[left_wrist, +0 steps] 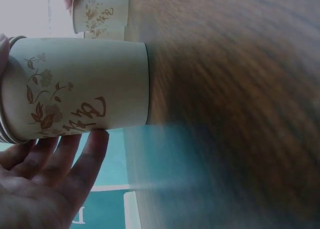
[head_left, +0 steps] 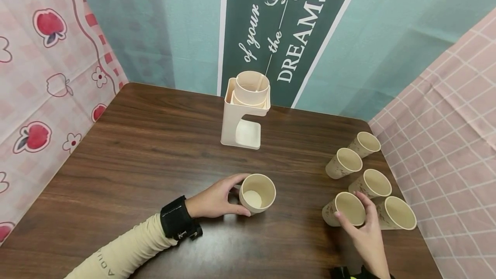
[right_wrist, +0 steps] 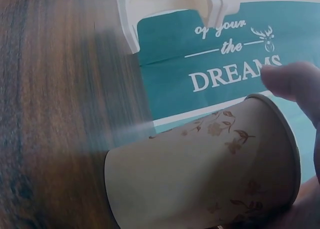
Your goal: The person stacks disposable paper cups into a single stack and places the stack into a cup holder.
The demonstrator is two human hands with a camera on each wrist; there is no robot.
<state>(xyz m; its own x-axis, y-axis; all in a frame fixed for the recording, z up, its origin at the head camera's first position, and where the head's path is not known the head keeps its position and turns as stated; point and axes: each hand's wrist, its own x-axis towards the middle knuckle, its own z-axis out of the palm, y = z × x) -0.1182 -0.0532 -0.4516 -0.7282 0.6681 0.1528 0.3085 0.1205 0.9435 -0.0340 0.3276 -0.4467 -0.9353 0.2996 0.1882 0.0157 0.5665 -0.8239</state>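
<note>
Fingers (left_wrist: pixel 91 154) of L hand (head_left: pixel 217 200) grip L cup (head_left: pixel 257 193), upright mid desk (head_left: pixel 155 150), w/ pale stand (head_left: pixel 248 109) at its 12 o'clock, L hand nearer; R hand (head_left: pixel 367 231) round R cup (head_left: pixel 347 209) at approx. 3, grip unclear.

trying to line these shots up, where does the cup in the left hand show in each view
Head: the cup is below centre, slightly right, held by the left hand.
Left wrist: large, at left, turned sideways.
Right wrist: not in it; the right-hand cup shows instead.
Shared landmark: dark green panel with white lettering; top in head, bottom in left wrist, upper right in right wrist.
</note>
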